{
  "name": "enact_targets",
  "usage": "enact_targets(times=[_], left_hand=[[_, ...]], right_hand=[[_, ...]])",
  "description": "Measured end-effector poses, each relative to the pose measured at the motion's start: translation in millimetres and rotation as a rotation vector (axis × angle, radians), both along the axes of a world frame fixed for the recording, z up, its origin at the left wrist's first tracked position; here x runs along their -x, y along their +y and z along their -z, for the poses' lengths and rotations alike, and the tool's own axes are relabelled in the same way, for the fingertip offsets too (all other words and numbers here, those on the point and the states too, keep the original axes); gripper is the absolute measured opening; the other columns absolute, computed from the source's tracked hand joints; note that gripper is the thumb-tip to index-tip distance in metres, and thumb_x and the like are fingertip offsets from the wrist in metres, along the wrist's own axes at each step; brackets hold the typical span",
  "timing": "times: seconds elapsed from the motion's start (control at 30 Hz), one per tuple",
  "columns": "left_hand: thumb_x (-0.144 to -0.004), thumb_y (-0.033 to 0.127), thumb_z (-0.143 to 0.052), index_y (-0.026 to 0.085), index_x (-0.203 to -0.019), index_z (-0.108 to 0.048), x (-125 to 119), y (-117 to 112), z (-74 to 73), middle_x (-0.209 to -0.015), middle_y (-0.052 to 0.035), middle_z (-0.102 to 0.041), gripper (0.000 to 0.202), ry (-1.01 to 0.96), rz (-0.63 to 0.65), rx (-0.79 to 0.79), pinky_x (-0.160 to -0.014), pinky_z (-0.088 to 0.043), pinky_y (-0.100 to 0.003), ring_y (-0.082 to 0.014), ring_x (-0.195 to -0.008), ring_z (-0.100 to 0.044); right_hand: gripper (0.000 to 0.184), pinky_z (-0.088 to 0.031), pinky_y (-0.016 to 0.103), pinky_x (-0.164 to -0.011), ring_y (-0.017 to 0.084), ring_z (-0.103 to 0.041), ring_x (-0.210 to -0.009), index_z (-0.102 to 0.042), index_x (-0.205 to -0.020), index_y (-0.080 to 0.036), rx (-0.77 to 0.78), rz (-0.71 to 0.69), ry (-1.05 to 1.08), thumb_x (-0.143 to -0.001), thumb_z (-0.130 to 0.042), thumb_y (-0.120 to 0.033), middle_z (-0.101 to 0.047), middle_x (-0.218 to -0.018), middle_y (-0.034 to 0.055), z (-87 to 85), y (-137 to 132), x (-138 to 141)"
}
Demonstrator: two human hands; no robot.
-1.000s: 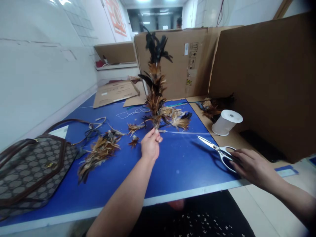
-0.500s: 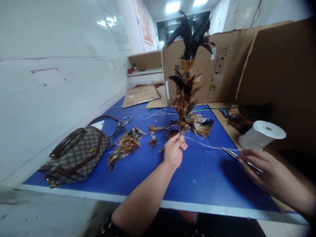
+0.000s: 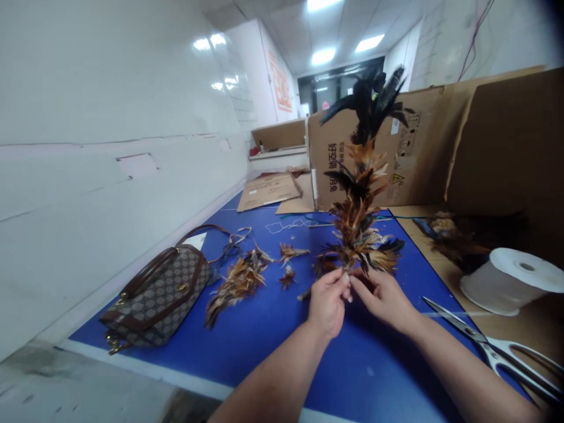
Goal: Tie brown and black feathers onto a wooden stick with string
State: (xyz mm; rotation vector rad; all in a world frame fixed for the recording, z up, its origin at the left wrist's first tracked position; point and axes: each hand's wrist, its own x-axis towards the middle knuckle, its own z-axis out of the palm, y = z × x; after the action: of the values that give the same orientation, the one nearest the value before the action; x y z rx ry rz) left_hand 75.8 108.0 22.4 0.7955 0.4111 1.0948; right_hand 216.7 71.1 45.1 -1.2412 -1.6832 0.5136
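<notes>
My left hand (image 3: 328, 302) is closed round the base of a tall, upright feather bundle (image 3: 356, 220). Its feathers are brown and tan, with long black ones at the top. My right hand (image 3: 384, 296) meets the left at the same base, thumb and fingers pinched there. Feathers partly cover its fingertips, and I cannot make out whether clear tape lies between them. Open scissors (image 3: 473, 335) lie on the table just right of my right forearm.
A patterned handbag (image 3: 170, 294) stands at the left of the blue table (image 3: 268, 346). Loose feathers (image 3: 242, 279) lie between it and my hands. A white spool (image 3: 506, 282) and dark feathers (image 3: 467, 235) sit at the right, with cardboard (image 3: 423, 158) standing behind.
My right hand has moved left from near the spool to the base of the feather bundle. The scissors it held now lie on the table. The camera view has tilted up.
</notes>
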Motion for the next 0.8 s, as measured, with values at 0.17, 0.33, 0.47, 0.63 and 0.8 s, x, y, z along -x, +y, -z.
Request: enact_targets(times=[0.17,0.33,0.47,0.63,0.8], left_hand=[[-0.079,0.032,-0.085,0.014,-0.105,-0.081,-13.9,-8.8,4.9,-0.092,-0.0099,-0.072,0.031,0.002,0.018,0.009,-0.067,-0.041,-0.025,-0.0120,-0.073,-0.055],[-0.080,0.034,-0.084,0.018,-0.110,-0.081,-20.0,-11.8,15.0,-0.102,-0.0117,-0.075,0.034,0.054,-0.041,-0.023,-0.077,-0.048,-0.029,-0.0174,-0.085,-0.064],[-0.086,0.038,-0.079,0.019,-0.116,-0.080,-20.7,-11.5,22.2,-0.107,-0.0119,-0.075,0.036,0.113,-0.108,-0.161,-0.088,-0.052,-0.034,-0.0195,-0.090,-0.067],[-0.088,0.041,-0.076,0.020,-0.114,-0.081,-25.0,-13.6,24.2,-0.109,-0.0106,-0.074,0.033,0.159,-0.152,-0.267,-0.098,-0.054,-0.039,-0.0224,-0.100,-0.068],[-0.091,0.041,-0.072,0.017,-0.090,-0.083,-26.9,-3.3,31.1,-0.082,-0.0079,-0.069,0.026,0.347,-0.285,-0.487,-0.087,-0.055,-0.037,-0.0199,-0.083,-0.064]], right_hand=[[0.026,-0.056,0.032,-0.066,0.021,-0.067,-0.068,-0.069,-0.087,-0.020,0.091,0.034,0.305,-0.094,-0.067,-0.045,-0.072,-0.073,0.0033,8.9,-8.6,-1.0],[0.034,-0.053,0.031,-0.063,0.019,-0.063,-0.064,-0.070,-0.073,-0.019,0.082,0.121,0.320,-0.089,-0.071,-0.049,-0.070,-0.067,0.0028,10.4,-8.3,1.3],[0.038,-0.052,0.029,-0.058,0.019,-0.062,-0.060,-0.069,-0.069,-0.018,0.054,0.183,0.238,-0.088,-0.068,-0.051,-0.069,-0.064,0.0030,6.9,-7.5,0.2],[0.035,-0.053,0.030,-0.055,0.021,-0.066,-0.059,-0.071,-0.070,-0.020,0.001,0.283,0.039,-0.087,-0.064,-0.049,-0.073,-0.065,0.0047,0.0,-15.4,-4.3],[0.030,-0.054,0.037,-0.052,0.027,-0.069,-0.055,-0.079,-0.080,-0.025,0.022,0.407,-0.182,-0.081,-0.066,-0.052,-0.078,-0.070,0.0068,-1.7,-12.8,-22.6]])
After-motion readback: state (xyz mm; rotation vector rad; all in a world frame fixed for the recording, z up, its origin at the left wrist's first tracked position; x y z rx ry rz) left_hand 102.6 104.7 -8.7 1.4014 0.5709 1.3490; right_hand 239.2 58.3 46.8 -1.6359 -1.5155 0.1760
